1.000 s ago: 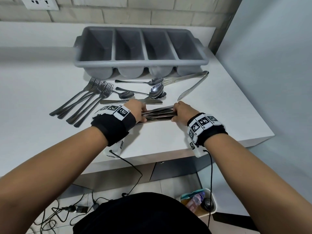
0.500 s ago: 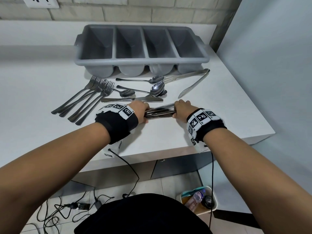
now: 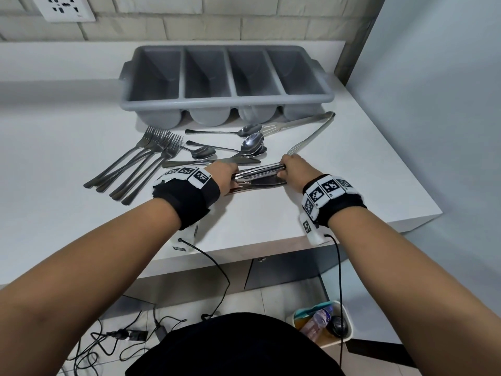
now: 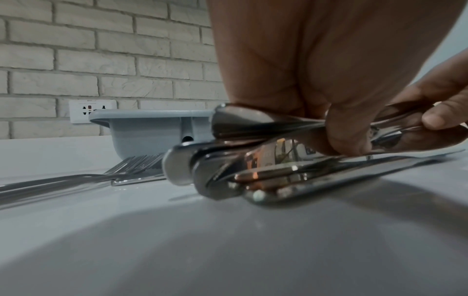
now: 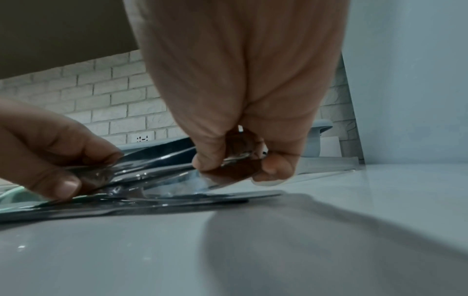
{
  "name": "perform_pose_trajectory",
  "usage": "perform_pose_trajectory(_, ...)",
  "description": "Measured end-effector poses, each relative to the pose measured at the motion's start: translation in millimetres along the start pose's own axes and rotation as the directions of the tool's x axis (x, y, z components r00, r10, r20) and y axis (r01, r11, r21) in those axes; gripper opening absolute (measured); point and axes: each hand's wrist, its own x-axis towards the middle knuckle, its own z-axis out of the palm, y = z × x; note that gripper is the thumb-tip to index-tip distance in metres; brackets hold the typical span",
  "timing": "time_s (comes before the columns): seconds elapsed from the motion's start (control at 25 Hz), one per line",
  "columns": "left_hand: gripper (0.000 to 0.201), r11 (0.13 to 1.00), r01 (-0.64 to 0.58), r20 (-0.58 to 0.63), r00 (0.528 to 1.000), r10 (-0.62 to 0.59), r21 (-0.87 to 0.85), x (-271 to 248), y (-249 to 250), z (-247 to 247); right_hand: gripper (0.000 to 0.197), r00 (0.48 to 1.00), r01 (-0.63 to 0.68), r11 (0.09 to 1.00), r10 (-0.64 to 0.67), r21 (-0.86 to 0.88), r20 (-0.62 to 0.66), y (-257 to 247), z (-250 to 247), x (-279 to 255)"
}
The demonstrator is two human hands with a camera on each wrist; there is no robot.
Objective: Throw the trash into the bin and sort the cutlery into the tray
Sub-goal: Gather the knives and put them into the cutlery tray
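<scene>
still gripping a bundle of knives point(image 3: 259, 176) at both ends, left hand point(image 3: 221, 173) and right hand point(image 3: 294, 169) with fingers point(image 5: 274, 166) curled around it. lifted a little off the table point(image 3: 257, 215) since a second ago, some blades still resting. probably headed for the empty tray point(image 3: 226, 77) behind.

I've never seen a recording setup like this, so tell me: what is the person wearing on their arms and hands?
The left hand and right hand are bare, with no gloves, and the forearms are uncovered. Each wrist carries a black fabric band topped by a strip of white tiles printed with black square code markers. A small white box hangs under each wrist, and a thin black cable runs down from it.
</scene>
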Motion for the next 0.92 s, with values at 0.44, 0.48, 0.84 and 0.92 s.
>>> perform_pose_trajectory(0.44, 0.043, 0.999, -0.014, -0.05, 0.999, 0.013, -0.029, -1, 6, -6, 0.033, 0.93, 0.081, 0.921, 0.068, 0.38, -0.362, -6, -21, 2)
perform_pose_trajectory(0.48, 0.04, 0.999, -0.014, -0.053, 0.999, 0.012, -0.037, -1, 5, -8, 0.034, 0.915, 0.108, 0.9, 0.076, 0.423, -0.396, -6, -22, 2)
perform_pose_trajectory(0.84, 0.01, 0.854, 0.003, -0.137, 0.987, -0.087, -0.521, -3, -10, -38, 0.029, 0.951, 0.027, 0.972, 0.047, 0.233, -0.305, 20, -17, 3)
perform_pose_trajectory(0.92, 0.022, 0.696, -0.009, -0.137, 0.982, -0.128, -0.718, 1, -10, -39, 0.033, 0.955, -0.017, 0.995, 0.047, 0.103, -0.292, 28, -27, 13)
